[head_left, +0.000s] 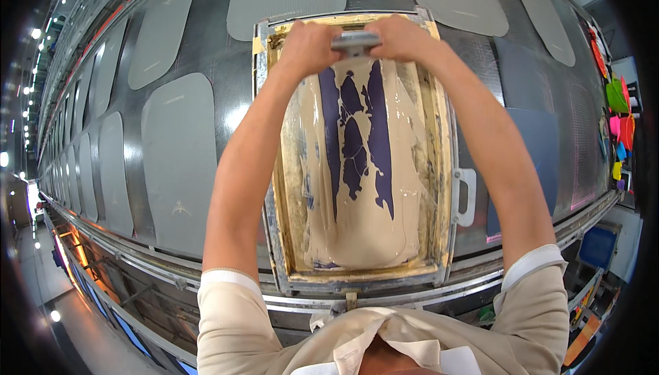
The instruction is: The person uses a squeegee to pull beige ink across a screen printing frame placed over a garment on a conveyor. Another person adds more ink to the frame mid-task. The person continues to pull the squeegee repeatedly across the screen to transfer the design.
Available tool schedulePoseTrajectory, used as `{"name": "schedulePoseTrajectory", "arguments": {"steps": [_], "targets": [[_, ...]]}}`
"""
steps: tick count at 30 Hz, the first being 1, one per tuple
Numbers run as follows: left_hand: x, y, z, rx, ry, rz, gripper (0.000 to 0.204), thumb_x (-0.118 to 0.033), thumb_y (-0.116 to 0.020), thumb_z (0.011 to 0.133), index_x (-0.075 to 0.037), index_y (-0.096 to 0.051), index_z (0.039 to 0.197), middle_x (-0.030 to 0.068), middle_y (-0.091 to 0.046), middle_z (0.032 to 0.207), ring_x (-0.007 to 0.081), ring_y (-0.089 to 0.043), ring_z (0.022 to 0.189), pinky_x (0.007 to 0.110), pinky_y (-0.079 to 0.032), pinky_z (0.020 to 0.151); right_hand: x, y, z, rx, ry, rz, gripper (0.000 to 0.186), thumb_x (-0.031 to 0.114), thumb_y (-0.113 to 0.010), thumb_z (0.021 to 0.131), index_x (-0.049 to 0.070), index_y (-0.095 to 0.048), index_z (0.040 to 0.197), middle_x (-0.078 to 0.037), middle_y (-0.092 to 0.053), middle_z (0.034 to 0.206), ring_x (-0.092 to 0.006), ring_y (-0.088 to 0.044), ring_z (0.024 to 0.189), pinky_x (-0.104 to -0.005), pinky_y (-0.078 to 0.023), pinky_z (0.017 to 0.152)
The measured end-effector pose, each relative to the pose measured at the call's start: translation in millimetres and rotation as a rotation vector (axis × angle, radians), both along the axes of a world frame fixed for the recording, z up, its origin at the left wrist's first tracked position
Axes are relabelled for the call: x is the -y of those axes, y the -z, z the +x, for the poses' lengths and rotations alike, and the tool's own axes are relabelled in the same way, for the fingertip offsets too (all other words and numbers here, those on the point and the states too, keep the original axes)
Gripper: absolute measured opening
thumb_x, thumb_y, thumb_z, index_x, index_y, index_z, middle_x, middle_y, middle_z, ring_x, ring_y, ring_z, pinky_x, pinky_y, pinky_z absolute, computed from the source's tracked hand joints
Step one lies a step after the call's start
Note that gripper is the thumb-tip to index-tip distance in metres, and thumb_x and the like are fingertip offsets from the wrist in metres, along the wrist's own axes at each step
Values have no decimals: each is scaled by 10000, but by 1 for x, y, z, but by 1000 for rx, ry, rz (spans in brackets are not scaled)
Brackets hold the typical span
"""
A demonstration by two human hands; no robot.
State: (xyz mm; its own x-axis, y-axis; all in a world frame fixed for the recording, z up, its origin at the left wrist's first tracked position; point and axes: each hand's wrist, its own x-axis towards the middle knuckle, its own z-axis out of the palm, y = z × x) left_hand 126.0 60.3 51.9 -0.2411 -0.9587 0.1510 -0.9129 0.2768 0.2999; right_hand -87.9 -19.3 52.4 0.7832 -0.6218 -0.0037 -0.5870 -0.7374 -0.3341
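Both arms reach forward over a screen-printing frame (364, 280) with a yellowed, ink-stained inner border. At its far end my left hand (309, 47) and my right hand (406, 38) are closed around the two ends of a squeegee (355, 40) with a grey handle. Its blade is mostly hidden from above. Thick beige ink (374, 241) covers much of the mesh, pooled toward the near end. Through ragged gaps in the ink, dark purple patches (351, 138) show. A white handle (466, 197) sticks out from the frame's right side.
The frame lies on a long dark printing table (233, 93). Grey rounded panels (180, 162) lie in rows to the left and beyond, dark blue sheets (525, 162) to the right. A metal rail (302, 303) runs along the near edge. Colourful items (618, 97) are at far right.
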Motion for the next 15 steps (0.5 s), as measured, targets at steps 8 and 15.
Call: {"name": "schedulePoseTrajectory", "arguments": {"steps": [8, 15], "targets": [[49, 20, 11, -118, -57, 115, 398, -260, -823, 733, -124, -748, 1099, 161, -733, 872, 347, -696, 796, 416, -537, 746, 50, 10, 14, 25, 19, 155, 410, 305, -777, 727, 60, -723, 1052, -183, -734, 852, -339, -718, 755, -421, -569, 698], [-38, 23, -10, -115, -9, 10, 272, -261, -825, 723, -150, -756, 961, 140, -716, 800, 355, -687, 782, 433, -536, 732, -43, 16, -10, 40, 22, 132, 284, 212, -745, 759, 66, -696, 997, -171, -709, 846, -358, -681, 799, -429, -543, 737]]}}
